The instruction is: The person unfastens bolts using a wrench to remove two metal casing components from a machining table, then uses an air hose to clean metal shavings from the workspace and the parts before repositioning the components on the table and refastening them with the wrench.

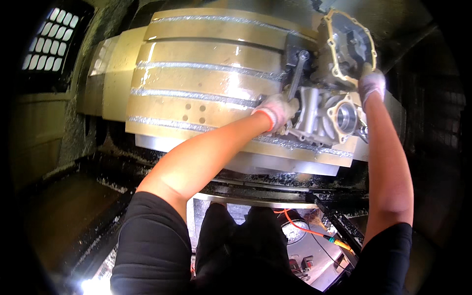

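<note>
My left hand, in a pale glove with a pink-orange cuff, is closed around the lower end of a combination wrench. The wrench points up and away, its ring end over a dark fixture block. Right of that hand sits a silver metal casting with a round flanged bore. Behind it stands a larger open housing with a bright machined rim. My right hand, also gloved, grips the housing's near right rim; some fingers are hidden inside its edge.
Under the parts lies a wide machine table with slots full of metal chips. A barred light panel is at the far left. A metal sill crosses before my legs. Below right are an orange hose and a floor with scattered items.
</note>
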### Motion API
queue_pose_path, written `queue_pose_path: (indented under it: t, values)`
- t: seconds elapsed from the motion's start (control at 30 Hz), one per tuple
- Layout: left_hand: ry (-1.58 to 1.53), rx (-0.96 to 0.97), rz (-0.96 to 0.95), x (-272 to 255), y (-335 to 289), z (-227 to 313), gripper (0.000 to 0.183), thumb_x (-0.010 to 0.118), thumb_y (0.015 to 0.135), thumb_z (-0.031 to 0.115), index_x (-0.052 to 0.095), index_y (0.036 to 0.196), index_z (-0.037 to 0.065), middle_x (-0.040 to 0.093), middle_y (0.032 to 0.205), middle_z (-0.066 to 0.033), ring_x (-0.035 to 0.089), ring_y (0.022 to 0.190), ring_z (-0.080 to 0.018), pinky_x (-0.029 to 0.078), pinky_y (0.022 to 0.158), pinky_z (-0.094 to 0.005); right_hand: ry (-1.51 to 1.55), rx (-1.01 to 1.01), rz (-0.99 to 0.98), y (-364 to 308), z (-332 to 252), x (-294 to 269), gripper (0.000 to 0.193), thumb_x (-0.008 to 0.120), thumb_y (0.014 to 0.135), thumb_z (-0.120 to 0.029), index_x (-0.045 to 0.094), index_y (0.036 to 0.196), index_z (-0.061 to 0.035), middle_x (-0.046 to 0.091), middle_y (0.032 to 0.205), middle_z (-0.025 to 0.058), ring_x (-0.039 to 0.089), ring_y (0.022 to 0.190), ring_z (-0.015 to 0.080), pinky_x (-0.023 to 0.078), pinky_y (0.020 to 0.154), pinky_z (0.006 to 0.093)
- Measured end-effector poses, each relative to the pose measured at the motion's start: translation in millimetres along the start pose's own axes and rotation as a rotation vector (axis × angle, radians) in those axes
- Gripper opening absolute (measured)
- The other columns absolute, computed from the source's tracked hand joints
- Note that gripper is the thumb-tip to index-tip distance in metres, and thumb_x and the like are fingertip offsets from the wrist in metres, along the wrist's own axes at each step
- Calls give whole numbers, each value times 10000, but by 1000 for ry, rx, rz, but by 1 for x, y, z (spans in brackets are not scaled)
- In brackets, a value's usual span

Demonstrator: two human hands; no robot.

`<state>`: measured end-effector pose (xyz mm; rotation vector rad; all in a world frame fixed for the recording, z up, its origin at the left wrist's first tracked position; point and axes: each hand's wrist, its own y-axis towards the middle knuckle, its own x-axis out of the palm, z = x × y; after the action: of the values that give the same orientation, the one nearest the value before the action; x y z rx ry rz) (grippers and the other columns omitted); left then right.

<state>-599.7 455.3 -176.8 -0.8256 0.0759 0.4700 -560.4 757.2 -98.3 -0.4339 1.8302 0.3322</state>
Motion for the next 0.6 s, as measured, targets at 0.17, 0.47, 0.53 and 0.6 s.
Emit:
queue_pose_path:
  t: [0.17,0.47,0.53,0.6]
  values:
    - [52,71,210,-5,-26,0,588,601,930,529,731,1149,-1,748,905,-217,741,870,-341,568,842,-429,160,49,-47,-4,-5,-6,545,549,969,-423,687,1247,25,683,1258,279,634,1231,425,488,1029,456]
    - [921,82,373,-130,-33,20,432,568,933,442,778,1075,93,742,990,-219,716,960,-396,556,882,-456,159,47,-82,-33,-30,-30,556,516,971,-415,666,1287,17,668,1284,274,640,1222,417,490,1027,444]
    - [1035,119,338,-140,-19,22,422,576,929,448,781,1062,103,740,943,-221,716,921,-402,557,856,-460,181,66,-77,-36,-31,-32,554,518,966,-402,663,1289,24,668,1283,275,643,1218,414,487,1030,443]
    - [1131,142,289,-145,-10,33,411,575,929,441,781,1063,111,740,942,-221,714,925,-403,555,861,-456,212,104,-56,-35,-28,-32,558,521,957,-392,654,1298,29,663,1293,275,639,1224,410,481,1039,444]
